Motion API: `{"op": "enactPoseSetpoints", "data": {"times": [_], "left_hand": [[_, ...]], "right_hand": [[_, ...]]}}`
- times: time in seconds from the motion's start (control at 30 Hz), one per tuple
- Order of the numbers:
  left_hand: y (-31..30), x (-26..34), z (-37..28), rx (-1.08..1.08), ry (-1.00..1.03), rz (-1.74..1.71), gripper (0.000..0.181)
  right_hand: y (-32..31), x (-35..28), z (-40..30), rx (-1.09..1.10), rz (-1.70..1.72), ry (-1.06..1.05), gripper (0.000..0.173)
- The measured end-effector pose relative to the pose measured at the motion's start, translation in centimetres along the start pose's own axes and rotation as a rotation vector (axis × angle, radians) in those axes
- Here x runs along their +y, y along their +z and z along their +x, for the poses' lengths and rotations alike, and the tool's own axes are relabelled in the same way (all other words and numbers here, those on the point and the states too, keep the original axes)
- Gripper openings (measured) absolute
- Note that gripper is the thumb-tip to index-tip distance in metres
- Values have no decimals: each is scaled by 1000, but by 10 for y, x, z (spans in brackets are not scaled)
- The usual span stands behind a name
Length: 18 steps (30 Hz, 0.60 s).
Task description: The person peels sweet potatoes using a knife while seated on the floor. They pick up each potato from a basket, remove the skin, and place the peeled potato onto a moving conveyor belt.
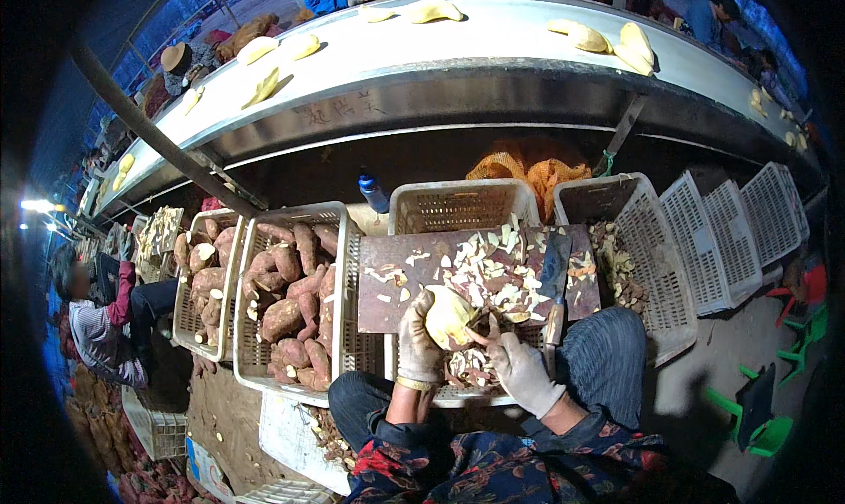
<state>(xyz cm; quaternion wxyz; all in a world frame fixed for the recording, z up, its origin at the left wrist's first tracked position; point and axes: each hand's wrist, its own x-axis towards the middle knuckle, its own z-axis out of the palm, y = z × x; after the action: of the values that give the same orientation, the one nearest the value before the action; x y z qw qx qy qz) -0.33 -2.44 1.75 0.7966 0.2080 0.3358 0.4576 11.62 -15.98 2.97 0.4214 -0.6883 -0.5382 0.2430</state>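
Note:
My gloved left hand (420,349) holds a large, mostly peeled sweet potato (449,318) with pale yellow flesh. My right hand (521,372), also gloved, is closed on a small peeling tool whose blade end is at the root's lower right side; its exact form is hard to tell. Below both hands lies a dark red board (383,253) across a plastic crate, strewn with peelings (492,266). A cleaver (555,266) with a wooden handle rests on the board's right part. Peel scraps also lie in the crate under my hands.
Unpeeled sweet potatoes (284,316) fill a crate (337,293) at left. Another crate (660,266) with scraps stands at right. Beyond runs a conveyor belt (488,35) carrying peeled roots. A blue bottle (373,192) stands behind the board. A person (99,332) sits at far left; others are across the belt.

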Motion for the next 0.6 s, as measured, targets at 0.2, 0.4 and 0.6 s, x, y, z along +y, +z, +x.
{"op": "enactPoseSetpoints", "data": {"times": [0.2,0.4,0.6], "left_hand": [[-3,-12,8,-39,-67,70,32],[-8,2,18,3,-80,41,61],[-9,-11,23,-18,-129,-142,55]], "right_hand": [[-2,-5,27,-4,-53,57,26],[18,13,-30,-48,138,-17,13],[22,12,11,94,-20,-40,17]]}}
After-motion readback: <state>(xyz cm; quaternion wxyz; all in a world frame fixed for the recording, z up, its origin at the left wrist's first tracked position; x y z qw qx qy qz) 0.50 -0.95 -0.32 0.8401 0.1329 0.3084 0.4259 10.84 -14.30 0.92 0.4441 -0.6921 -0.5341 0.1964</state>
